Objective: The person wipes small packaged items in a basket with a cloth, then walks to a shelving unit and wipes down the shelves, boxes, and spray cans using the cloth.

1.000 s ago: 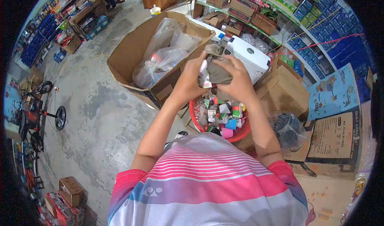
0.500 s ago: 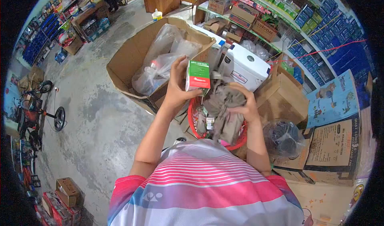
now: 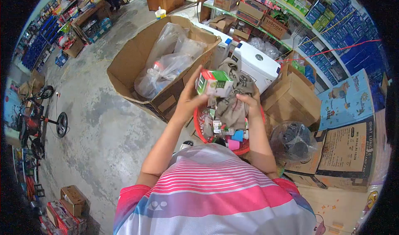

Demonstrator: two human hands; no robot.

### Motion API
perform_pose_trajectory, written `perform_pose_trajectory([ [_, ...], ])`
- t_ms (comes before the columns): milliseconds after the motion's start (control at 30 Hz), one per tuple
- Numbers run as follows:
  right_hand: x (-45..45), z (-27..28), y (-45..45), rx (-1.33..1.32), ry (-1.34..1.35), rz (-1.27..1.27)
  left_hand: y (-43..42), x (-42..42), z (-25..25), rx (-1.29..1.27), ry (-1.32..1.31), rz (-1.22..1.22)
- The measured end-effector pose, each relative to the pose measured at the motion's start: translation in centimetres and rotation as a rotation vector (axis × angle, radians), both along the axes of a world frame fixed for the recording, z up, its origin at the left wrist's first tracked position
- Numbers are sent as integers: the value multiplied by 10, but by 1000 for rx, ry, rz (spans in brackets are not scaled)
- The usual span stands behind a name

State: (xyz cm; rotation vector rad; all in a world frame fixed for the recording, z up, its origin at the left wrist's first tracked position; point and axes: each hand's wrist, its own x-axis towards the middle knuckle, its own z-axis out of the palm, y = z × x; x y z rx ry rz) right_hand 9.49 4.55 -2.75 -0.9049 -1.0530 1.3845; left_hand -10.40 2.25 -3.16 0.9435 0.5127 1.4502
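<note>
A small green, white and red box [image 3: 217, 85] is held in my left hand [image 3: 191, 95], its fingers wrapped round the box's left side. My right hand [image 3: 250, 104] grips a crumpled grey-brown cloth [image 3: 233, 106], which hangs down beside the box and touches it. Below both hands stands a red basket [image 3: 200, 131] with several small packs, a blue cup [image 3: 237, 135] and a pink cup [image 3: 233, 144] inside. The cloth covers part of the basket.
A large open carton [image 3: 137, 48] with plastic bags lies ahead on the left. Beyond my right hand is a white tank-like box [image 3: 257, 64]. Brown cartons [image 3: 291, 95] and a bagged black object [image 3: 293, 141] stand right. Shelves [image 3: 286, 10] line the back.
The box has tilted, showing another face, and moved slightly right and down from half a second ago. The cloth has shifted up and left, uncovering the cups in the basket.
</note>
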Motion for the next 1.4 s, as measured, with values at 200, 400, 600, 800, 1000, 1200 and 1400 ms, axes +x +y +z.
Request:
perform_pose_trajectory([
  [200,-17,1,-14,331,-427,153,-4,6,29,46,187,493],
  [400,-6,-13,-12,170,-261,21,6,-8,1,-106,57,273],
  [600,-8,-17,-16,-32,21,-3,-4,1,-12,-140,140,158],
  [800,-8,-23,-23,-41,25,21,-1,-11,-25,79,362,174],
  [1000,-9,8,-23,359,-400,217,-6,-16,-10,-66,399,140],
  [1200,-10,15,-13,144,-193,28,-12,-7,-3,45,415,4],
  [1400,-15,17,-31,452,-631,245,2,-8,-15,-65,408,306],
])
